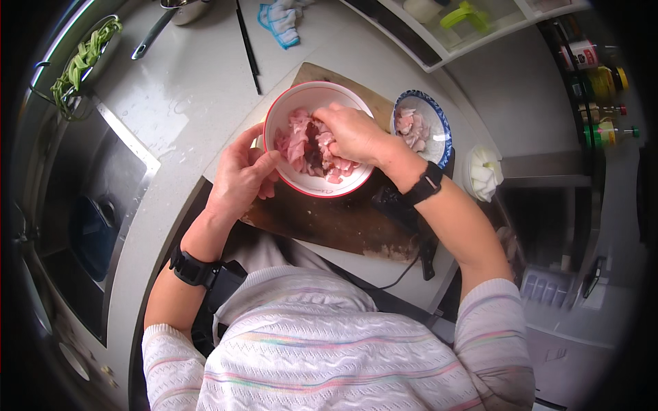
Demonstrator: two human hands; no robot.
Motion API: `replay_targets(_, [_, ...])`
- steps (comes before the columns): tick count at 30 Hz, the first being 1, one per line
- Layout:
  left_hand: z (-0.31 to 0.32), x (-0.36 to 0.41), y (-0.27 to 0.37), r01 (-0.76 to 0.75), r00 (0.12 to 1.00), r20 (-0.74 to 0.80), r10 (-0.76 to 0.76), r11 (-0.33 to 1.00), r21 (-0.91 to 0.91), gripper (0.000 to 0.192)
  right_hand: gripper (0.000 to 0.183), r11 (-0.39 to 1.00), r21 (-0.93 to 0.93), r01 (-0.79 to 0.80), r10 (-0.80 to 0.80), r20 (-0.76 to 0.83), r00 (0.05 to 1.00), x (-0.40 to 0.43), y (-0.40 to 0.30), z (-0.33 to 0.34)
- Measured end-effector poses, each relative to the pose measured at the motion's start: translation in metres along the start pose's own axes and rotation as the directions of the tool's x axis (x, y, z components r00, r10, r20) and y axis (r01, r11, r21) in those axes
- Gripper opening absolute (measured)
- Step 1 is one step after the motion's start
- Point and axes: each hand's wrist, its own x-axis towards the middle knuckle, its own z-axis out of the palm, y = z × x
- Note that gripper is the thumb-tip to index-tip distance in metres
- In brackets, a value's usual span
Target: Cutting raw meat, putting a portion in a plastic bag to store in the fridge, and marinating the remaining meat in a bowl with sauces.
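My left hand grips the rim of a white bowl with a red edge, its thumb at the rim. Sliced raw meat lies in the bowl, with dark liquid among the slices. My right hand reaches into the bowl, its curled fingers in the meat; whether they pinch a piece is hidden. The bowl is above a worn wooden cutting board. Just right of it stands a blue-rimmed bowl holding more pale pink meat slices. A black knife handle shows at the board's lower right corner.
Black chopsticks, a blue-edged cloth and a metal pan lie at the back of the counter. A sink is at left, below a basket of green pods. A bowl of white slices stands right; bottles stand beyond.
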Motion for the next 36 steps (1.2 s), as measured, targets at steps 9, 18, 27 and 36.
replay_targets(9, [-0.003,0.000,-0.004,-0.008,1.000,-0.017,0.008,1.000,0.015,0.045,0.016,0.994,-0.113,-0.004,0.007,0.029,1.000,-0.009,-0.053,0.009])
replay_targets(18, [-0.006,-0.001,-0.007,-0.030,0.999,-0.011,0.030,0.999,-0.010,0.045,0.041,0.965,-0.204,-0.164,0.219,0.283,0.934,-0.023,-0.039,-0.029])
replay_targets(27, [-0.007,-0.001,-0.009,-0.002,1.000,-0.016,0.002,1.000,-0.027,0.049,0.016,0.970,0.224,-0.095,0.112,-0.067,0.991,-0.003,-0.057,-0.009])
replay_targets(36, [-0.006,0.000,-0.005,0.007,1.000,-0.010,-0.007,1.000,-0.006,0.049,0.032,0.685,0.728,-0.001,-0.083,0.080,0.993,0.008,-0.012,-0.002])
